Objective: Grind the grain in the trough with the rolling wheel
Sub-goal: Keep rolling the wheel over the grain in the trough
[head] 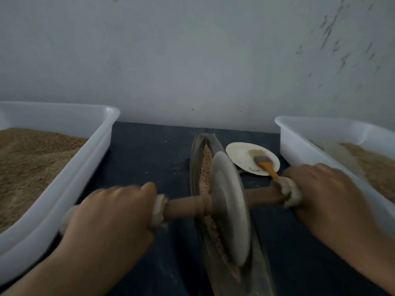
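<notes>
- Left hand (111, 212) wrapped over the near-left end of the wooden axle (186, 206), fingers curled round the cloth padding (159, 210) there; knuckles up.
- Right hand (327, 195) grips the opposite end the same way, closed over its own cloth wrap.
- Rolling wheel (229, 208) stands on edge midway between the two hands, seated in the trough (195, 159), which runs away from the hands toward the wall.
- Grain (207, 159) lies along the trough floor, visible beyond the wheel and beside it on the left-hand side. Pieces look coarse; grinding judged far from finished.
- Handling, as a guess: wheel looks like thick metal or stone, heavy and rigid, its weight doing the crushing. Axle stiff. Best hold is where the hands are, on the padded ends, equally far from the disc so it stays upright.
- Risk: uneven push could tip the wheel against the trough wall or flick grain over the rim.
- Outside the left hand, a white tub (102, 133) of brown meal. Outside the right hand, a second tub (299, 142). Just beyond the right hand, a small plate (239, 152) with a brush (265, 163).
</notes>
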### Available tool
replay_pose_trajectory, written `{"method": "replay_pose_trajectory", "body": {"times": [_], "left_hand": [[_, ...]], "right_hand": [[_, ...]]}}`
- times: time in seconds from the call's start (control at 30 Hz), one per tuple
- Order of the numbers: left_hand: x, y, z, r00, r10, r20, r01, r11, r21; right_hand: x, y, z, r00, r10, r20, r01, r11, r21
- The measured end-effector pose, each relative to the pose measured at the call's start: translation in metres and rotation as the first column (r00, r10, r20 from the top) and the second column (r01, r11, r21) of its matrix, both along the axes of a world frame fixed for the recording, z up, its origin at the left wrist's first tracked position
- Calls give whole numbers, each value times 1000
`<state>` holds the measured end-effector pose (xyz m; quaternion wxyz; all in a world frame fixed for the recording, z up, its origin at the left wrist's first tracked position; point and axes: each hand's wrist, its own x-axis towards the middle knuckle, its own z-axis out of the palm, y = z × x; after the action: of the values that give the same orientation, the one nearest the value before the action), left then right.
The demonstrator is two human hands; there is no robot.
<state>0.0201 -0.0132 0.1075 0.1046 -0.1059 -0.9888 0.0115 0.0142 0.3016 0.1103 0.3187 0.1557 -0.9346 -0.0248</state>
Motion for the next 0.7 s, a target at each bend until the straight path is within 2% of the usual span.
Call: {"method": "replay_pose_trajectory", "body": {"times": [0.1, 0.3, 0.4, 0.53, 0.63, 0.7], "left_hand": [[10, -2, 4, 998, -3, 59, 5, 1000, -23], [-21, 13, 5, 994, 43, -98, -49, 997, -59], [-61, 21, 2, 989, 88, -121, -87, 996, 18], [-113, 22, 10, 988, 137, -73, -131, 987, 89], [-125, 21, 12, 989, 148, -10, -146, 983, 110], [-115, 21, 8, 989, 143, -35, -138, 983, 119]], "right_hand": [[10, 5, 2, 999, 41, -23, -40, 999, 35], [-21, -4, -13, 996, -21, -85, 20, 1000, -20], [-60, -7, -13, 994, -57, -93, 55, 998, -18], [-112, -20, -5, 970, -232, -71, 232, 973, -8], [-121, -23, -3, 960, -271, -65, 271, 963, -8], [-109, -22, -3, 963, -252, -93, 254, 967, 0]]}}
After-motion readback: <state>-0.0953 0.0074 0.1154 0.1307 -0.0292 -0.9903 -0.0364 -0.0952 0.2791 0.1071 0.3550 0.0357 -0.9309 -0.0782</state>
